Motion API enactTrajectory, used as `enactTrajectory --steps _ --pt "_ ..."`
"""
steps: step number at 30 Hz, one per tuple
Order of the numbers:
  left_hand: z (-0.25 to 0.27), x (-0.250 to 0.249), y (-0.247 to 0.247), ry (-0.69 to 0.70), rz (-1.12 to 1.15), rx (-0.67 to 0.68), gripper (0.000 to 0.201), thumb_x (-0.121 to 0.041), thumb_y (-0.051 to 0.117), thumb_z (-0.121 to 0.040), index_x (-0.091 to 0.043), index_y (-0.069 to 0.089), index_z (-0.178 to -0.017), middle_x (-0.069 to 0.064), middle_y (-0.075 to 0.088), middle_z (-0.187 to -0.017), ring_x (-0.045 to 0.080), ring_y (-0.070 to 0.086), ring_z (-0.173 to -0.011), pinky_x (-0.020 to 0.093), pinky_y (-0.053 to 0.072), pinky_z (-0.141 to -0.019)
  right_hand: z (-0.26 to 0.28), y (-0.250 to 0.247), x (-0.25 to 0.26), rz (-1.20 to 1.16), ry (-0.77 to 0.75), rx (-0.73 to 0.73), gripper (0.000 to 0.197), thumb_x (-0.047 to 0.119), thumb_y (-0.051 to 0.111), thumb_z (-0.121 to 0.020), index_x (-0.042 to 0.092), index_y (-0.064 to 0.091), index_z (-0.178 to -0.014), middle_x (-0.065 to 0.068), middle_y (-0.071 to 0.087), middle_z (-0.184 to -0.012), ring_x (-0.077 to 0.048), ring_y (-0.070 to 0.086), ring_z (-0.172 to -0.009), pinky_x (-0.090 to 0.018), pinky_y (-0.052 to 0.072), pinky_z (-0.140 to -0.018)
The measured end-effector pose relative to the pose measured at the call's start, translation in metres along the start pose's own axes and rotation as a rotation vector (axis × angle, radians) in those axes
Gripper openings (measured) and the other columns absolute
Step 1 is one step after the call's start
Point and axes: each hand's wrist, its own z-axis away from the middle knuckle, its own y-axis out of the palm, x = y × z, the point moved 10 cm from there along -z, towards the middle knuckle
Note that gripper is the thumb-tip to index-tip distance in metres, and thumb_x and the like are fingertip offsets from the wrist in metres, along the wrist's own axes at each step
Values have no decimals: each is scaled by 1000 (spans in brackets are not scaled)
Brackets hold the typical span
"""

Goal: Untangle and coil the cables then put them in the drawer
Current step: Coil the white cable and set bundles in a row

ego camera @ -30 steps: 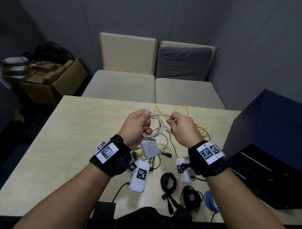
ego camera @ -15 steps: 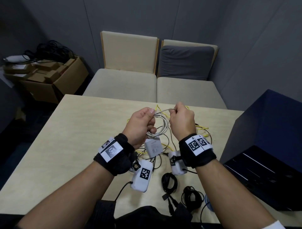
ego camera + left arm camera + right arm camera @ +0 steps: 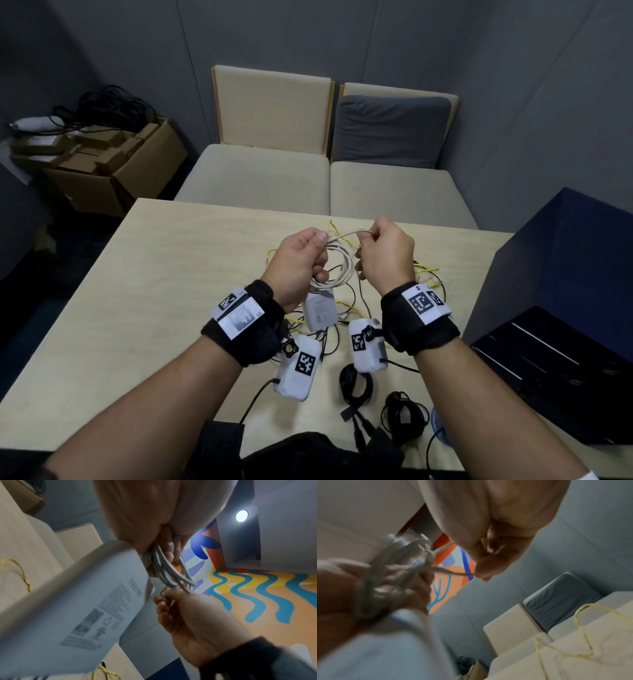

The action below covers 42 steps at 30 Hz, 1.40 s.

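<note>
White cable [image 3: 337,260] coil sits gripped in my left hand [image 3: 301,262] — my right hand [image 3: 385,255] fingers pinch its free end — above the desk [image 3: 144,291].

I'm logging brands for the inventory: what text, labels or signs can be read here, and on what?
"TECNO": on the white charger hanging from the coiled white cable in the left hand.
Fine print and symbols below it: too blurred.
Same block, head view: too small.
Wrist tags: patterns, no words.

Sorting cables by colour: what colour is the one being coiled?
White, or pale grey; the coiled cable shows best in the head view.
</note>
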Motion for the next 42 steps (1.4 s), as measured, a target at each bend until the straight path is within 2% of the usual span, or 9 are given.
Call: enactTrajectory --steps 3,5,9,12,17,24,30,37,42 --pt "-2 -2 -6 13 4 -32 25 -12 39 -102 -10 46 -78 -9 34 -49 4 28 -41 17 33 -42 3 3 -3 -104 56 32 31 17 55 -93 13 40 -66 -13 62 -63 -24 57 -43 -32 48 -36" --pt "-2 -1 -4 13 13 -25 24 -12 39 -102 -10 46 -78 -10 34 -49 4 28 -41 17 33 -42 1 2 -1 -17 3 -2 29 22 54 -93 12 43 -68 -14 63 -68 -30 62 -54 -37 53 -44" --pt "-4 0 -6 18 36 -55 26 -13 38 -102 -11 45 -77 -11 33 -47 3 27 -40 17 32 -42 1 5 0 70 -59 57 26 25 56 -94 8 48 -75 -11 65 -70 -27 61 -61 -27 43 -53" --pt "-6 -4 -16 36 51 -97 26 -13 37 -103 -9 45 -79 -11 34 -47 3 27 -39 16 31 -41 14 22 1 -274 -28 265 22 14 57 -94 8 46 -76 -3 61 -63 -19 53 -43 -25 39 -38" --pt "-7 -10 -22 53 60 -111 30 -13 36 -103 -9 45 -75 -10 34 -47 3 27 -38 17 31 -41 36 42 2 -668 45 595 18 -9 48 -93 6 52 -84 -6 58 -63 -15 50 -44 -22 40 -38" --pt "-3 -6 -12 7 52 -40 25 -13 37 -102 -10 44 -78 -11 33 -47 3 25 -39 16 31 -41 4 -4 -11 -172 -70 163 25 -4 53 -85 15 55 -69 -6 57 -63 -18 55 -46 -26 48 -42" --pt "-4 -9 -19 1 168 -71 28 -13 36 -103 -11 44 -76 -9 33 -47 3 27 -37 15 31 -39 30 36 -4 -583 36 594 24 -8 43 -95 7 56 -82 -8 63 -71 -14 54 -54 -22 42 -50" --pt "-5 -4 -13 -19 184 -48 28 -15 35 -103 -8 49 -80 -9 32 -46 3 27 -36 15 31 -39 36 43 10 -630 21 674 19 -1 43 -98 14 53 -94 -1 61 -77 -14 56 -58 -23 42 -55" --pt "-7 -7 -28 43 -10 -121 27 -16 36 -103 -7 52 -82 -12 32 -46 4 26 -40 17 31 -43 22 -6 33 28 -327 232 35 21 69 -85 25 54 -116 13 52 -99 -4 51 -71 -14 40 -67"
